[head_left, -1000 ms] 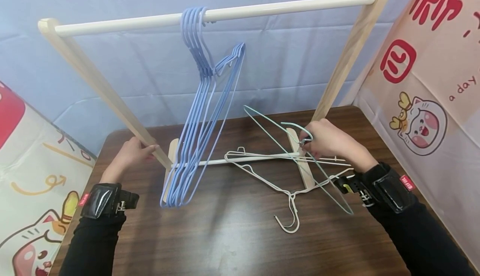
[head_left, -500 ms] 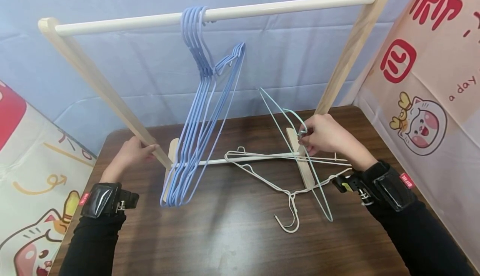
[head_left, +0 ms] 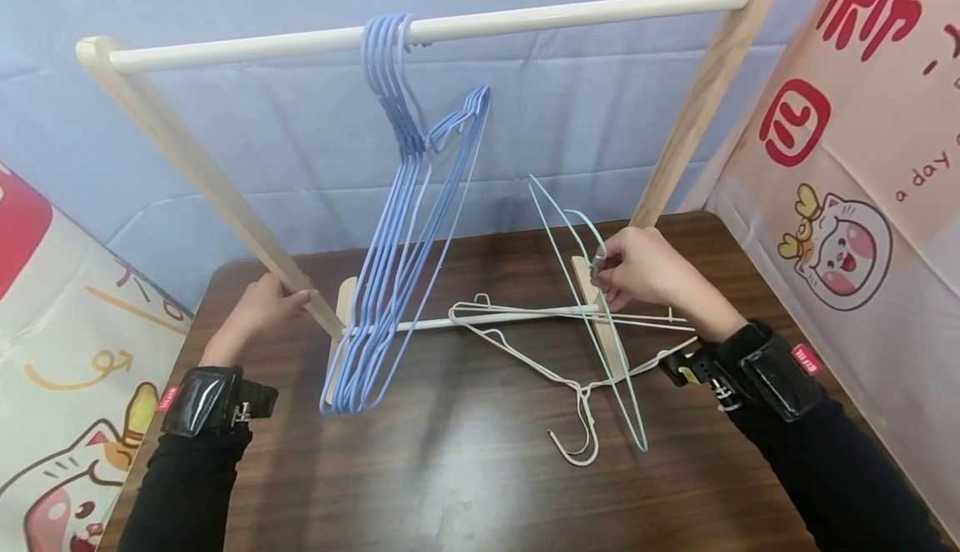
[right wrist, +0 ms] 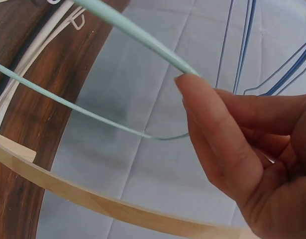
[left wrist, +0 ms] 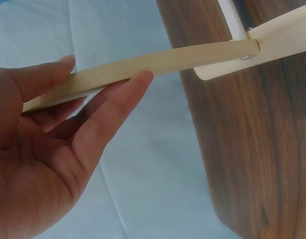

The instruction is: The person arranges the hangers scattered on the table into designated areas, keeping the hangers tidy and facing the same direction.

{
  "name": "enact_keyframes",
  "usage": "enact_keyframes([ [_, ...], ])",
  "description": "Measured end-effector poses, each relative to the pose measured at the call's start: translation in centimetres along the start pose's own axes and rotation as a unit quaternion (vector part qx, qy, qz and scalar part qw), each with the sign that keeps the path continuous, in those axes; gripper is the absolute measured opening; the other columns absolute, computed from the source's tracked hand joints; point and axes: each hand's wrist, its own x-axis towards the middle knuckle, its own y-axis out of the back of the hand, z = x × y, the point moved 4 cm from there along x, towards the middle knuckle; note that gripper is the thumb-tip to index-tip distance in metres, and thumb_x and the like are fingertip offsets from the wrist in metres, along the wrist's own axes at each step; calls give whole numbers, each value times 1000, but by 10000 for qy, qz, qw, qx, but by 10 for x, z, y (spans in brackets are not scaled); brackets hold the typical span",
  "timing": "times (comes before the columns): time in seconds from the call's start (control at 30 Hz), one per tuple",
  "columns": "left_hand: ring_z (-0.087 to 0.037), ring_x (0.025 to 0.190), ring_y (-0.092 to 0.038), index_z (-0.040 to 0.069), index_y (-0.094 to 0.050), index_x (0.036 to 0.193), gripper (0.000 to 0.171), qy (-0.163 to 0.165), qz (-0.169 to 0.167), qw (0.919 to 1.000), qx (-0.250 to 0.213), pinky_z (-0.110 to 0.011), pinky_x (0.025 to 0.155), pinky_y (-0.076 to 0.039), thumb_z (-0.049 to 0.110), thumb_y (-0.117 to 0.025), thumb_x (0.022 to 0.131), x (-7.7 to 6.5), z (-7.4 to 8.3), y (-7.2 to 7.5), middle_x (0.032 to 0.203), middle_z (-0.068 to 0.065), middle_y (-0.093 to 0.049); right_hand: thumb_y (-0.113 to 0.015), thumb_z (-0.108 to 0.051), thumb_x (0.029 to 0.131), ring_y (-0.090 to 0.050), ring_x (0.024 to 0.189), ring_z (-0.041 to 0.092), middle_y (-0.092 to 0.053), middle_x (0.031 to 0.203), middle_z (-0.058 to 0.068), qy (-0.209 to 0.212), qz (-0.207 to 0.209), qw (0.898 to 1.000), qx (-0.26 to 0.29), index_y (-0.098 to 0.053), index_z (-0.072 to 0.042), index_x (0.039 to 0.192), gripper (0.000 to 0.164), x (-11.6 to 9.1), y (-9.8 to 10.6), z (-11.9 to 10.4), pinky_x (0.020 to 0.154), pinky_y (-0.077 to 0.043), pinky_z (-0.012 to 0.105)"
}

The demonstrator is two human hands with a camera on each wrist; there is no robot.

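My left hand (head_left: 262, 314) holds the lower part of the rack's left wooden post (head_left: 187, 160). In the left wrist view the thumb and fingers (left wrist: 110, 112) lie on opposite sides of that post (left wrist: 202, 56). My right hand (head_left: 648, 268) pinches a mint-green wire hanger (right wrist: 143, 37) just below its hook, beside the right post. That hanger is tilted, one corner up toward the backdrop and the other down over the table. Several blue hangers (head_left: 405, 131) hang together on the white top rod (head_left: 585, 14). Some white hangers (head_left: 536, 366) lie across the lower rod and table.
The brown tabletop (head_left: 450, 485) carries the rack. At the right stands the other wooden post (head_left: 693, 110), with its flat foot (head_left: 611, 343) under the white hangers. A pale blue cloth (head_left: 300, 160) hangs behind, and printed panels (head_left: 832, 227) flank both sides.
The mint-green hanger has swung steeper in my right hand, its far corner rising and its near corner moving left. My right hand has shifted slightly up and left. The left hand stays put.
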Motion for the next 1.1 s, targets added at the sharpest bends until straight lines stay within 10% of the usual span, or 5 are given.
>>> enact_keyframes([
  [1.1, -27, 75, -67, -15, -51, 116, 39, -36, -26, 10000, -19, -39, 68, -53, 17, -49, 94, 0, 2, 0, 94, -29, -63, -49, 9, 82, -62, 46, 19, -60, 57, 11, 59, -107, 9999, 18, -56, 5, 68, 15, 2, -12, -2, 47, -52, 28],
])
